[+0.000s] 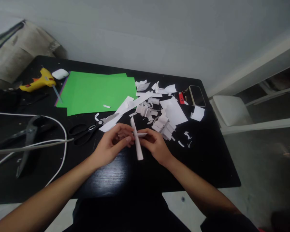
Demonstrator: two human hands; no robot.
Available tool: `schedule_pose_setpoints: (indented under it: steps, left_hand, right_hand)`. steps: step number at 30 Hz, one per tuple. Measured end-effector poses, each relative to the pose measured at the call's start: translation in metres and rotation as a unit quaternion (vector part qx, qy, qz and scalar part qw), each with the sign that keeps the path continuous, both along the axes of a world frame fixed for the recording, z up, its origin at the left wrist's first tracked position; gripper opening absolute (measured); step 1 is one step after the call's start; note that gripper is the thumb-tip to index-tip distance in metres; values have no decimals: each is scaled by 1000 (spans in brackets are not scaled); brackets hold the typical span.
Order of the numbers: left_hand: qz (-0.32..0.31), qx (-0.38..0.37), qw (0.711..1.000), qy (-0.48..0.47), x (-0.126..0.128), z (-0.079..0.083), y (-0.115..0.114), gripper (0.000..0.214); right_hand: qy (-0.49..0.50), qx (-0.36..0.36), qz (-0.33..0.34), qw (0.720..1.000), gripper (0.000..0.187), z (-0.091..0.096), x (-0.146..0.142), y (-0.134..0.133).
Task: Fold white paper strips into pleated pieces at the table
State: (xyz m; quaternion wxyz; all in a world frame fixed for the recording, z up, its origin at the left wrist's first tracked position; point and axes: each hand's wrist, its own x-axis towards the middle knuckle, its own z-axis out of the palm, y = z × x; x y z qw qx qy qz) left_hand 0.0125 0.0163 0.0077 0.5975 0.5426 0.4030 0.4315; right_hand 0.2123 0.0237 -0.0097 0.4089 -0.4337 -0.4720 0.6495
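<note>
I have both hands just in from the middle of the near edge of the black desk [207, 164], with the folded paper piece [138, 150] between them: a narrow white bar slanting toward that edge, with a shorter flap jutting out on its right side. My right hand [158, 148] is pinched nearly closed on the flap, thumb on the near side and fingers on the far side. My left hand [112, 145] is half curled, fingertips up against the bar; whether they actually grip it, I cannot tell. Just beyond my right hand I see a heap of small folded papers [163, 126], and past it loose white scraps [143, 86] spread toward the far edge. Black-handled scissors [81, 139] lie open or closed, too dim for me to say, beside my left hand, blades resting over a long white strip [127, 108]. Green sheets [96, 93] cover the desk's far left part, with a yellow glue gun [38, 83] near the far left corner. A phone [197, 96] lies by the far right corner, a red lighter [181, 98] just beside it. White cable [50, 119] loops across the left end.
</note>
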Motion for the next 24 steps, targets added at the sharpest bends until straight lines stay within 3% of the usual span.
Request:
schedule_pose_setpoints:
  steps: [4,11,19,24]
  left_hand:
    - [14,-14,1000,-3,1,1,0,17]
    - [40,-19,995,95,2,-2,5,18]
    - [-32,-33,996,82,2,2,5,18]
    - [-15,-36,998,53,2,0,5,19]
  right_hand:
    - [-40,72,-15,996,17,-1,-1,-3]
    - [-21,65,-19,997,18,5,-1,-3]
    - [-32,62,-15,997,13,4,-2,-3]
    - [-14,39,-16,999,18,4,-2,-4]
